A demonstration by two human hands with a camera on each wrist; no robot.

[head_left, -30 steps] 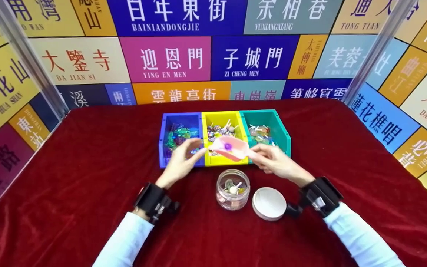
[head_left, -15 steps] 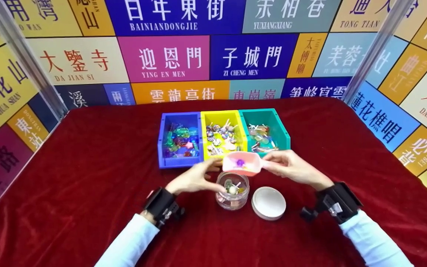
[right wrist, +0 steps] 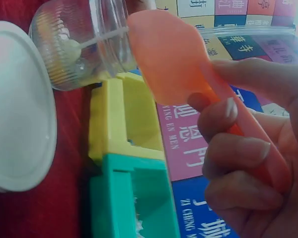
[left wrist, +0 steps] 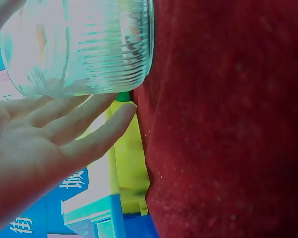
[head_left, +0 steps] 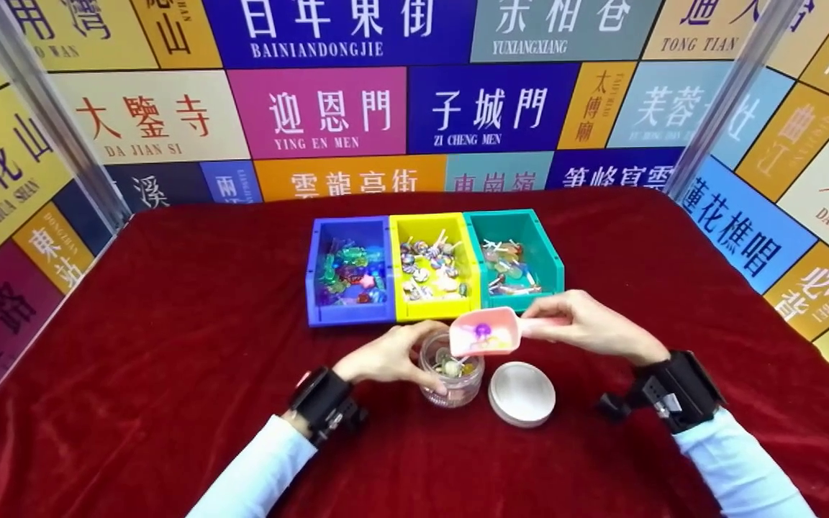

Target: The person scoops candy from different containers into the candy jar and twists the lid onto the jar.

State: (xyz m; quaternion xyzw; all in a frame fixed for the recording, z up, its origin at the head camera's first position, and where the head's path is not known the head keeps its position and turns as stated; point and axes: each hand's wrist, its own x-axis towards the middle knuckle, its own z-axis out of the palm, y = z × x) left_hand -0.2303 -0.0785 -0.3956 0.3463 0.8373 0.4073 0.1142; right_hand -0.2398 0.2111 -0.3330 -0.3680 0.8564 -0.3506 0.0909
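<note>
My right hand (head_left: 591, 327) grips the handle of a small pink scoop (head_left: 469, 344), which is over the right side of the jar's mouth. A purple piece (head_left: 483, 330) and something yellowish lie in the scoop. Below it stands a ribbed clear jar (head_left: 460, 394) with lollipops and other sweets inside. One white lollipop stick (right wrist: 105, 35) rises toward the jar's rim in the right wrist view. My left hand (head_left: 390, 357) holds the jar from the left, thumb in front and fingers behind. In the left wrist view several fingers (left wrist: 84, 116) lie along the glass.
A white round lid (head_left: 522, 393) lies right of the jar on the red cloth (head_left: 191, 374). Behind stand joined bins: blue (head_left: 351, 314), yellow (head_left: 435, 311) and green (head_left: 557, 267), holding colourful pieces and lollipops. A printed sign wall (head_left: 321, 115) closes the back.
The scoop has come from over the yellow bin toward me, to the jar's mouth. My left hand has moved from beside the blue bin to hold the jar.
</note>
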